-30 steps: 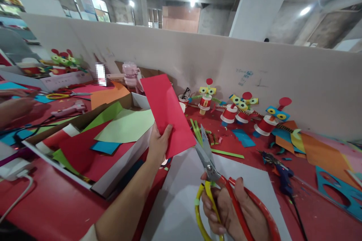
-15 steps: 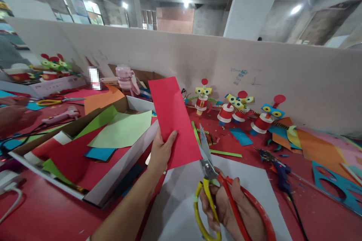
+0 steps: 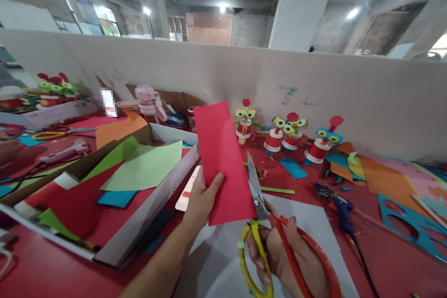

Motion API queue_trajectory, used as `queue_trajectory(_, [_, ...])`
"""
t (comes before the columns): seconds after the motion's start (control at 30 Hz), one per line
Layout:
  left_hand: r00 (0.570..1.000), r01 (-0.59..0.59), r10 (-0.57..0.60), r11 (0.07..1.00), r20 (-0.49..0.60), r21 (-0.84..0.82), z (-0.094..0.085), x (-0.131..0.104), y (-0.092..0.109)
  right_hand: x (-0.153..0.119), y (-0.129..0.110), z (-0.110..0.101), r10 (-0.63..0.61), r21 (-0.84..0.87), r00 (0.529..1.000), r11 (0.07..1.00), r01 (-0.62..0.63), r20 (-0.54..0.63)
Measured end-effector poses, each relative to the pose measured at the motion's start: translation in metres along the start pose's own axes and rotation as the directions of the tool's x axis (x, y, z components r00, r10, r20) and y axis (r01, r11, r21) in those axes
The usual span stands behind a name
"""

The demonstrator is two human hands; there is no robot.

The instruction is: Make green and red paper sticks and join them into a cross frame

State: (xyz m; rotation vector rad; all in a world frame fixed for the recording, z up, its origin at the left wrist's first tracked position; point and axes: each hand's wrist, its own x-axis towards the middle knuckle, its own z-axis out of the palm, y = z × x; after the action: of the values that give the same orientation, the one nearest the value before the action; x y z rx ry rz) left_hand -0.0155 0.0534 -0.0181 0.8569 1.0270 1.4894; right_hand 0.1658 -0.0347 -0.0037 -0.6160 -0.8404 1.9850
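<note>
My left hand (image 3: 204, 198) grips a red sheet of paper (image 3: 223, 158) near its lower left edge, thumb on the front face. The sheet is held up, tilted slightly. In my right hand (image 3: 279, 251) are scissors (image 3: 257, 202) with one yellow and one red handle. Their blades point up and stand parted at the sheet's right edge, near its lower right corner; one blade is partly hidden by the paper. Below both hands lies a white sheet (image 3: 223, 256) on the red table. A white and orange object (image 3: 190, 191) shows partly behind my left hand.
On the left stands a box (image 3: 122, 237) of coloured paper. Several paper-cup figures (image 3: 274, 139) line the back partition. At right lie a glue gun (image 3: 344, 214) with its cord and a blue cut-out sheet (image 3: 398, 219). Another person's hand (image 3: 9, 146) is at far left.
The red sheet has come slightly down and right, so its lower right corner sits closer to the scissors' pivot. The camera view has turned a little to the right.
</note>
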Motion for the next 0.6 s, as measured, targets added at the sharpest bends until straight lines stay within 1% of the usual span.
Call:
queue_trajectory(0.13, [1.000,-0.010,0.010,0.999,0.008,-0.037,0.000,0.001,0.005,-0.002,-0.004,0.000,-0.007,0.009,1.000,1.000,0.007,0.025])
queue_trajectory(0.2, [1.000,-0.017,0.017,0.999,-0.009,-0.051,0.000,0.001,0.008,-0.004,-0.005,0.000,-0.011,0.008,0.999,1.000,0.010,0.048])
queue_trajectory(0.3, [1.000,0.004,-0.005,0.993,-0.010,-0.118,0.000,-0.001,0.008,-0.005,-0.006,-0.001,-0.019,0.001,0.998,1.000,0.019,0.060])
queue_trajectory(0.37, [0.999,0.047,-0.042,0.979,0.030,-0.199,-0.002,-0.001,0.006,-0.006,-0.007,-0.002,-0.011,-0.016,0.999,1.000,0.012,0.052])
queue_trajectory(0.47, [0.988,0.148,-0.129,0.947,0.087,-0.284,-0.006,0.001,0.006,-0.007,-0.011,-0.006,0.006,-0.042,0.999,0.999,-0.005,0.044])
queue_trajectory(0.53, [0.976,0.212,-0.181,0.923,0.122,-0.321,-0.009,0.005,0.008,-0.006,-0.014,-0.007,0.019,-0.056,0.999,0.998,-0.016,0.050])
queue_trajectory(0.6, [0.971,0.234,-0.201,0.902,0.127,-0.363,-0.011,0.009,0.013,-0.005,-0.015,-0.008,0.029,-0.065,0.998,0.998,-0.025,0.058])
